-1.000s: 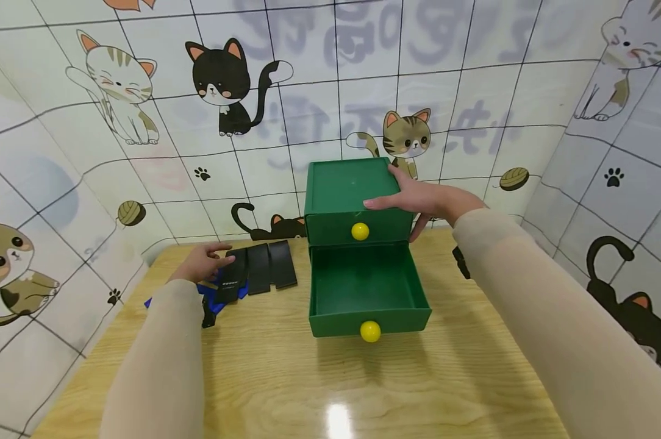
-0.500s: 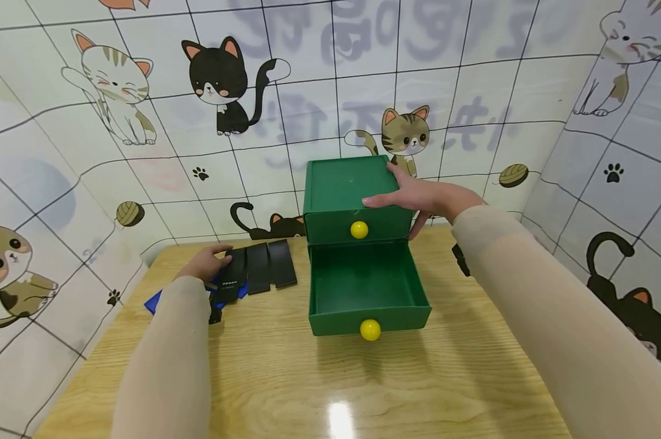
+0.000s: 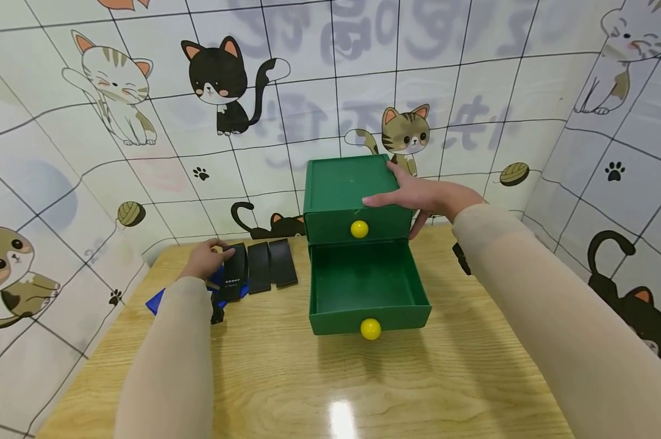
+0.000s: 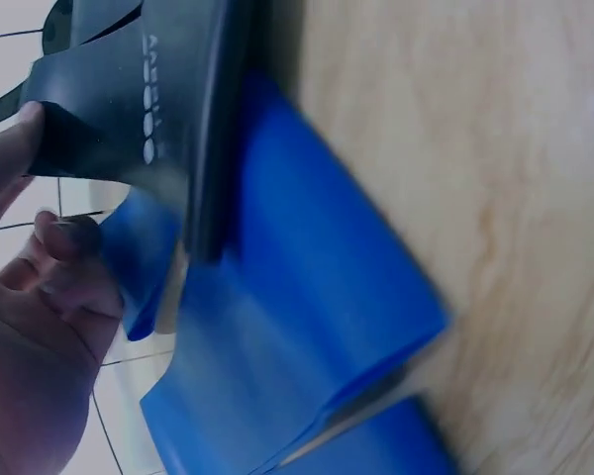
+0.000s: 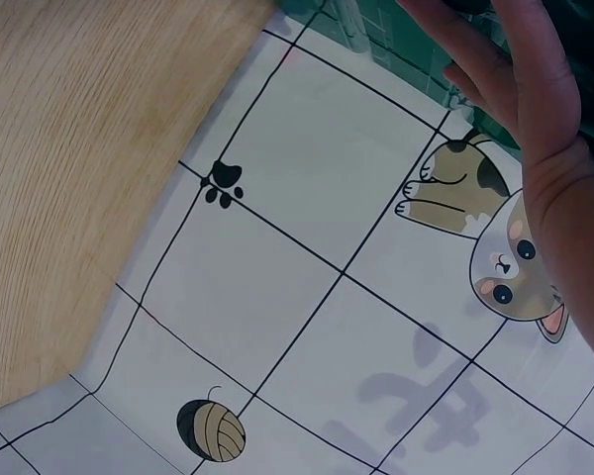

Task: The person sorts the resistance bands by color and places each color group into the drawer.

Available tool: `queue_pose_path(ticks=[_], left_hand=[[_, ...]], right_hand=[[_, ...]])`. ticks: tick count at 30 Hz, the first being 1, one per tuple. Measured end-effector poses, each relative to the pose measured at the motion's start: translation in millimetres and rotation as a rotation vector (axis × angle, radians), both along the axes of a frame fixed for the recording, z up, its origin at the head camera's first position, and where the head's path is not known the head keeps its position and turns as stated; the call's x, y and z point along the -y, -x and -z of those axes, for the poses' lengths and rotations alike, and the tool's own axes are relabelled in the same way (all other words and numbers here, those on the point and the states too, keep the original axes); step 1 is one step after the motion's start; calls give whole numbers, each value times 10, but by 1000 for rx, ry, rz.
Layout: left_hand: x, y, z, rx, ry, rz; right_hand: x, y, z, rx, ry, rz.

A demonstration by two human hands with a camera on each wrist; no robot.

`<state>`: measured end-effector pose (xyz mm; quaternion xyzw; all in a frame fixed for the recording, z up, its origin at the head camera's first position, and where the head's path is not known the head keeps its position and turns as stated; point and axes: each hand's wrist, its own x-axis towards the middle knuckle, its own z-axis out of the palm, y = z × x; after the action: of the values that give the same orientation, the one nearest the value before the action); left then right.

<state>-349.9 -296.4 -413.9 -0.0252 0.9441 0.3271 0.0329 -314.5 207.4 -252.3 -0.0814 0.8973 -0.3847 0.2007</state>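
My left hand point(image 3: 203, 261) has a narrow hold on the lettered black strip point(image 3: 234, 277): the thumb lies against its edge, with a finger apparently behind, though I can't see that contact clearly. The strip is at the left end of a row of three, over some blue sheets point(image 4: 317, 287) on the bench point(image 3: 264, 378), and it looks bowed. The middle strip point(image 3: 259, 268) and the right-hand strip point(image 3: 283, 263) lie just beside it.

So little of the edge is caught that a quick lift could lose it; the surface looks smooth. The blue sheets might drag along if my fingers snag them too, and a harder pinch could crease something that bends so readily. Pulling sideways would risk knocking the middle strip askew.

My right hand point(image 3: 418, 195) is spread wide over the right of the green box point(image 3: 347, 183), thumb on top, other fingers toward the back corner and down the side. The lower drawer point(image 3: 336, 323) is pulled well out, so I'd expect the weight to sit forward: pressing near the front could tip the box, and a careless sleeve could catch the yellow knob point(image 3: 371, 329).
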Motion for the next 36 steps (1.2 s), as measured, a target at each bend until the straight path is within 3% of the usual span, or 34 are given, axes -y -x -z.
queue_pose_path(ticks=[4, 11, 18, 25, 31, 36], left_hand=[[18, -42, -129, -75, -56, -4], [133, -63, -430, -118, -298, -16], [118, -165, -850, -181, -441, -65], [105, -193, -1096, -200, -348, -20], [-64, -322, -1318, -228, -311, 31], [-229, -442, -1443, -268, -296, 59]], right_hand=[[8, -7, -16, 1, 0, -6], [4, 2, -23, 0, -1, -11], [3, 13, -16, 15, -1, -20], [15, 2, -8, 7, -1, -21], [10, -2, -27, 13, 1, -35], [19, -7, -27, 19, 8, -18]])
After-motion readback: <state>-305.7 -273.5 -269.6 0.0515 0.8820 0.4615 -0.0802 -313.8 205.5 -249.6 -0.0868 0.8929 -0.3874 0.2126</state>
